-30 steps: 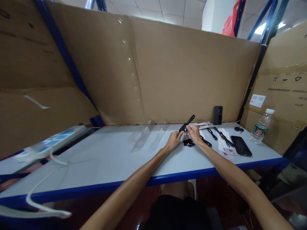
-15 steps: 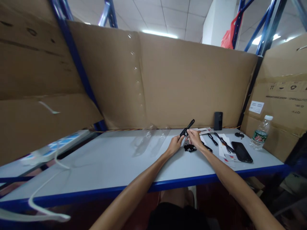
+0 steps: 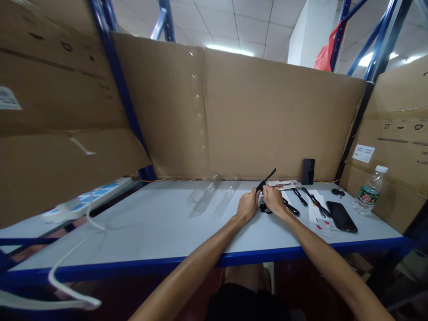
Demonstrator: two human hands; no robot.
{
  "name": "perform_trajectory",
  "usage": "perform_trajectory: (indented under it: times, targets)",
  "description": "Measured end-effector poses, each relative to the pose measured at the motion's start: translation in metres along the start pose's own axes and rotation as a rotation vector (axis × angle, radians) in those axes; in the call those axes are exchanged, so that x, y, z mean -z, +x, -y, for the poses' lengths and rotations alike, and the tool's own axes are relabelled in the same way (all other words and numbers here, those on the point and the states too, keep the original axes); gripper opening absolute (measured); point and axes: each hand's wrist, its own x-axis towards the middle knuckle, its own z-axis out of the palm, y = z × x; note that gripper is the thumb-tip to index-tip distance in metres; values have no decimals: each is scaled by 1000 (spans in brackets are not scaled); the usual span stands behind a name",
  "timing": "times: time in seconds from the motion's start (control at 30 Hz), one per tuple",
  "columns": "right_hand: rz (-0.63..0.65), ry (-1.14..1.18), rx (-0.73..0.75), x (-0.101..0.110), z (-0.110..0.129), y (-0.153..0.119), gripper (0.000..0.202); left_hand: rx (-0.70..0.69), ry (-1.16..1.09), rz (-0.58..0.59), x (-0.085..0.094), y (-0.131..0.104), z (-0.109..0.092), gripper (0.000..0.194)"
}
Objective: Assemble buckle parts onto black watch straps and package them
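Observation:
My left hand point(image 3: 247, 204) is closed round the wide lower part of a black long-handled tool point(image 3: 261, 184), its slim handle pointing up and away to the right. Pressed against the same part are the fingers of my right hand point(image 3: 272, 199); the hands hide most of the tool's head, and its exact kind does not show. Beneath my right hand lies a heap of small black pieces point(image 3: 265, 208), too small to name. To the right, a black-handled tool point(image 3: 291, 207) and another black tool point(image 3: 300, 197) rest on the table near white printed cards point(image 3: 283, 184).
Clear plastic sleeves point(image 3: 204, 200) lie left of my hands. At the right are a flat phone point(image 3: 341, 216), a water bottle point(image 3: 367, 192) and keys point(image 3: 337, 192). Another phone point(image 3: 308, 171) leans on the cardboard wall point(image 3: 247, 116). A power strip point(image 3: 90, 200) sits far left.
The black tool has turned more edge-on, and my two hands have come closer together round it. The view has shifted slightly left.

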Motion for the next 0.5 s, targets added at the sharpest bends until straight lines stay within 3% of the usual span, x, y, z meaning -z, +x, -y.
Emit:
perform_trajectory:
  times: [0.13, 0.23, 0.37, 0.5]
  targets:
    - [-33, 207, -23, -7, -4, 4, 40, 0, -10, -6, -2, 0, 2, 39]
    - [-23, 361, -64, -10, -5, 5, 45, -5, -156, -37, -9, 4, 6, 35]
    - [71, 489, 7, -12, -1, 2, 49, 81, -604, -131, -16, 18, 12, 45]
    - [187, 455, 53, -15, 7, -4, 35, 221, -1103, -133, -15, 26, 16, 55]
